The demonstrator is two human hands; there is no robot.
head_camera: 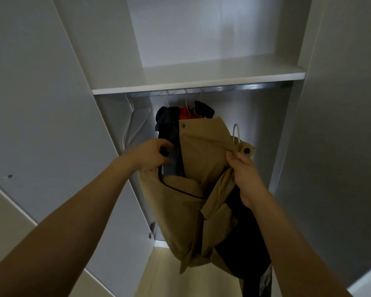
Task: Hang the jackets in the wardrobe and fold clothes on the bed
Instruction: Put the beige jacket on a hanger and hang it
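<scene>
- Wardrobe (201,39) w/ pale grey panels fills the view; doors swung open on both sides, white shelf (198,81) across the upper part, metal rail (234,87) just under it.
- Far left on the rail: empty white hanger (135,123), hanging apart from the other clothes.
- Left hand (151,154) reaches fwd, fingers curled round the left edge of the tan jacket (193,179), beside dark fabric there; can't tell exactly which layer the fingertips pinch.
- Centre, on the rail: dark garment (166,121), red garment (185,113) and another dark garment (204,109), each on its own hanger, packed close, right behind the tan jacket's collar.
- Tan jacket held up in front of the opening, below the rail, front open, dark lining showing, lower part drooping toward the wardrobe floor (159,273).
- White hanger hook (236,133) sticks up from the jacket's right shoulder area, not on the rail.
- Right hand (245,174) grips the jacket's right collar edge near a dark snap button (247,150), thumb and fingers pinching the fabric.
</scene>
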